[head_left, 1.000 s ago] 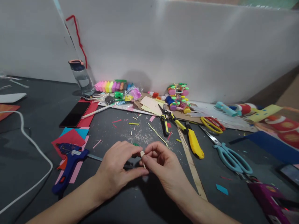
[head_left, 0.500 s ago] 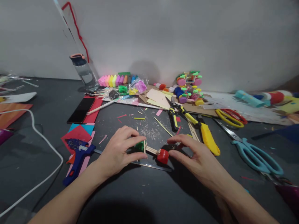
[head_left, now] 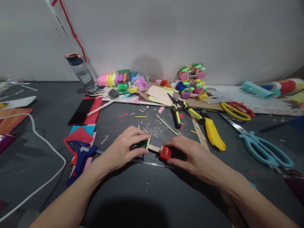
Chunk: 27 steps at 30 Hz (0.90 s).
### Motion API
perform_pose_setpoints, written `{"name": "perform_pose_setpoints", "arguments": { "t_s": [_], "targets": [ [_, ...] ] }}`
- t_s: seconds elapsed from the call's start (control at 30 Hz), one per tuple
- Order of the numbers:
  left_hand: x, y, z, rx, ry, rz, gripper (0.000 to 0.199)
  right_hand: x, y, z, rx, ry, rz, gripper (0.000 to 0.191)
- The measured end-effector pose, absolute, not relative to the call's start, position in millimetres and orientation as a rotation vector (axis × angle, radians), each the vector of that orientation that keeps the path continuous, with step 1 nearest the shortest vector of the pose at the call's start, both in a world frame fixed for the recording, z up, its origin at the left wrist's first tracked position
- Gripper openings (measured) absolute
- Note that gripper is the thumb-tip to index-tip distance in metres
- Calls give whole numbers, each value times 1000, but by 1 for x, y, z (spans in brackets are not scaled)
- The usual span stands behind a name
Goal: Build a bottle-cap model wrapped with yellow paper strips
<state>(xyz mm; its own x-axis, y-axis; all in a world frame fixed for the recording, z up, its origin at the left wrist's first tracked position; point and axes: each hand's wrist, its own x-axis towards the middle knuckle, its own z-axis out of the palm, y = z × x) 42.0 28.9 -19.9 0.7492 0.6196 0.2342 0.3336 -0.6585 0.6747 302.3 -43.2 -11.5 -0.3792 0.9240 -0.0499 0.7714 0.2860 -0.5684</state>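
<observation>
Low over the dark table is a small stick model, its pale wooden sticks (head_left: 155, 148) running between a shiny green end piece (head_left: 143, 145) and a glossy red end piece (head_left: 165, 154). My left hand (head_left: 120, 146) has its thumb and fingers closed around the green end, partly hiding it. On the other side, my right hand (head_left: 193, 155) grips the red piece between thumb and fingers. A thin clear strip (head_left: 152, 163) lies just in front of the model.
A blue glue gun (head_left: 82, 156) rests on coloured paper at left, near a phone (head_left: 81, 111) and a water bottle (head_left: 83, 74). Pliers (head_left: 175, 114), a yellow cutter (head_left: 213, 133) and blue-handled scissors (head_left: 264, 148) lie at right. Modelling clay (head_left: 116, 79) stands along the wall.
My right hand has moved left and closed on the red piece, which it stood just beside before. My left hand stays at the green end. The view has shifted slightly.
</observation>
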Motion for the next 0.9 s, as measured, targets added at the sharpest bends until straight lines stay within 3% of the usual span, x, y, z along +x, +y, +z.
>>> {"name": "perform_pose_setpoints", "arguments": {
  "t_s": [0.9],
  "targets": [
    [43, 28, -22, 2246, 769, 519, 37, 301, -44, -8, -1562, -2318, 750, 22]
  ]
}}
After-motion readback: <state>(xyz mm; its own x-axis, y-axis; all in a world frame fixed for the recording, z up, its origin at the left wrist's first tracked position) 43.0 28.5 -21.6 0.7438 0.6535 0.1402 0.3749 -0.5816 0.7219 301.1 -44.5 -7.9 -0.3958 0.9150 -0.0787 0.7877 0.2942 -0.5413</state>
